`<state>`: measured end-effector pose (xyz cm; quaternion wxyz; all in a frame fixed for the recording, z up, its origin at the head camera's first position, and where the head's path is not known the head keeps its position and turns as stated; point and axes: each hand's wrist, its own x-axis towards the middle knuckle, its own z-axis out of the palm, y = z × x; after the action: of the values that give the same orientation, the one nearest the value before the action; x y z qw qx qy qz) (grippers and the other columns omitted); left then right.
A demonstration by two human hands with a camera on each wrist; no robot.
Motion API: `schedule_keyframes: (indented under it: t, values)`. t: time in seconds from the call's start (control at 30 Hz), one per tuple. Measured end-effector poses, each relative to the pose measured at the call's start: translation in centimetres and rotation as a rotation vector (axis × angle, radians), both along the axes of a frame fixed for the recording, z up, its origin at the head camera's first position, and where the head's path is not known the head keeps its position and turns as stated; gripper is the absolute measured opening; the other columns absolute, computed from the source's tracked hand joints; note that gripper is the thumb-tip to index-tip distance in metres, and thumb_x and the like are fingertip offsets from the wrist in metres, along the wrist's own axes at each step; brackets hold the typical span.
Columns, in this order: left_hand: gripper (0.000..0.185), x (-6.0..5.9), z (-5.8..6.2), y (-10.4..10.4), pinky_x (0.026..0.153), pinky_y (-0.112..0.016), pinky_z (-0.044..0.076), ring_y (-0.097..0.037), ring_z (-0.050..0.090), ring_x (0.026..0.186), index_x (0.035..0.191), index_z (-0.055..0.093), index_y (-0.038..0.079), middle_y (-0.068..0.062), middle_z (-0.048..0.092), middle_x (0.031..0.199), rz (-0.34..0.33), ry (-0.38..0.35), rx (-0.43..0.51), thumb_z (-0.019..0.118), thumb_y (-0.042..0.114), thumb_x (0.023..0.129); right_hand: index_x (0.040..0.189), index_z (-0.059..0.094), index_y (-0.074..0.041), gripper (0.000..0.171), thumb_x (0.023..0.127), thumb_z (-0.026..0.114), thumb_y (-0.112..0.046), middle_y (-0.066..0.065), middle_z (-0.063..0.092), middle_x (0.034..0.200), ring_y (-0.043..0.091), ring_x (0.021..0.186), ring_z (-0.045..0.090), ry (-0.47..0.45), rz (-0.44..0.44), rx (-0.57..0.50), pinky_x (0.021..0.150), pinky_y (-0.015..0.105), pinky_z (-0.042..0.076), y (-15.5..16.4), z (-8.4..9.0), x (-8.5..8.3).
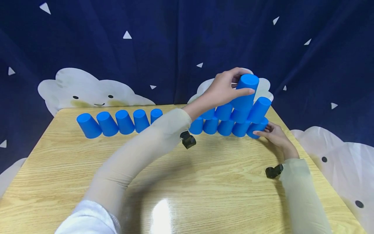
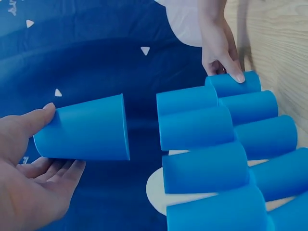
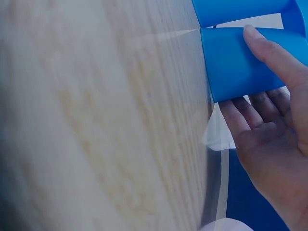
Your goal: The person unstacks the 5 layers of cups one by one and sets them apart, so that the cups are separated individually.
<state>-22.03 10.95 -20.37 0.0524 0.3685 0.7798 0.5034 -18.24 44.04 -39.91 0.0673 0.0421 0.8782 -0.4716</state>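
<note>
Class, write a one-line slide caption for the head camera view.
Left hand holds a top blue cup on the cup pyramid; right hand touches the end base cup.

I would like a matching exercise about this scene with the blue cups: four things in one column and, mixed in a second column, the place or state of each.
Column one:
1. left hand
2. right hand
3. row of five cups
4. table

Column two:
A. made of light wood grain
B. holds the top cup above the pyramid
C. touches the end cup of the pyramid's bottom row
D. stands apart, on the table's far left side

Pairs: 1-B, 2-C, 3-D, 4-A
</note>
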Motion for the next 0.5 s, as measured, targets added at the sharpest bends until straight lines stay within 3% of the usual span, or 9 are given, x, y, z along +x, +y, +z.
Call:
schedule_keyframes:
  t: [0.3, 0.5]
  values:
    - [0.053, 1.5, -1.4, -5.4, 0.1, -0.032, 0.049, -0.018, 0.06, 0.118, 0.136, 0.054, 0.008, -0.005, 0.06, 0.132, 0.035, 0.045, 0.089, 0.075, 0.023, 0.089, 0.153, 0.021, 0.004, 0.08, 0.096, 0.066, -0.029, 0.03, 0.037, 0.148, 0.046, 0.134, 0.039, 0.014, 0.007, 0.008, 0.109, 0.055, 0.033, -0.6, 0.6, 0.0]
    - [0.052, 2.9, -2.4, -8.7, 0.099, -0.024, 0.047, -0.016, 0.059, 0.12, 0.134, 0.055, 0.007, -0.005, 0.06, 0.13, 0.075, 0.019, 0.131, 0.076, 0.019, 0.088, 0.154, 0.021, 0.003, 0.082, 0.095, 0.067, -0.031, 0.028, 0.037, 0.148, 0.044, 0.133, 0.04, 0.02, 0.011, 0.019, 0.109, 0.054, 0.034, 0.0, -0.1, -0.3]
